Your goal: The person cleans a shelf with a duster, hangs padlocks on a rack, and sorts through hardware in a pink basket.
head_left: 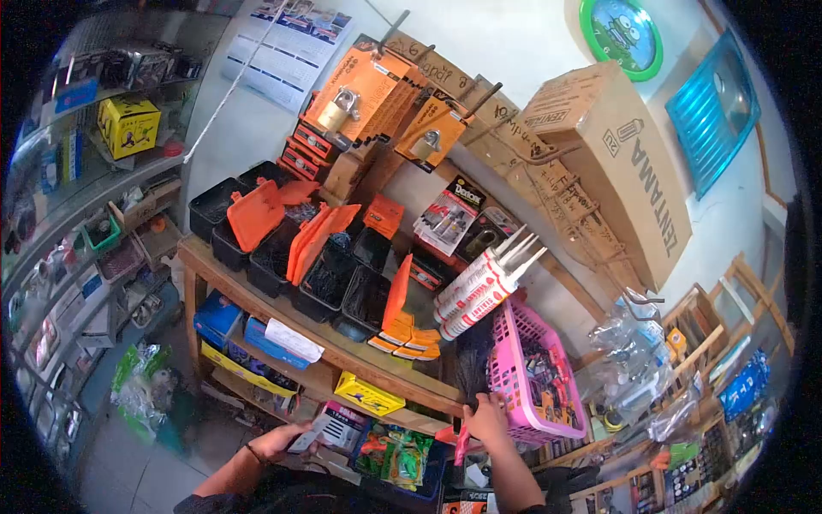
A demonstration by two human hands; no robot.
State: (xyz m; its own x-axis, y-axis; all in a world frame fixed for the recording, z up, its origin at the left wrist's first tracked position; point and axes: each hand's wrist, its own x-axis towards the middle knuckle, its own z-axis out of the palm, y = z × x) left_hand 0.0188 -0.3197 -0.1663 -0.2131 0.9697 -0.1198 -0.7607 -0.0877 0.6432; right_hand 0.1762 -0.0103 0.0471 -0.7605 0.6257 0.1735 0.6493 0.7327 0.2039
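My left hand point(276, 440), a dark band on its wrist, is closed around a flat, pale grey rectangular thing point(309, 433). My right hand point(488, 420) is at the front edge of the wooden bench point(428, 391), by the lower left corner of a pink plastic basket point(507, 377). Its fingers are curled, and a slim pink-red object point(462, 445) hangs down from beside the thumb; the grip itself is partly hidden. Behind this hand lies black plastic point(473, 355). Small colourful packs fill the basket. White sealant tubes point(475, 295) stand on the bench beside it.
Black bins point(324, 287) with orange lids line the bench. Padlock cards point(425, 137) hang from hooks above, near a large carton point(599, 146). Below are a yellow box point(368, 392) and a crate of green packets point(398, 458). Stocked shelves flank both sides.
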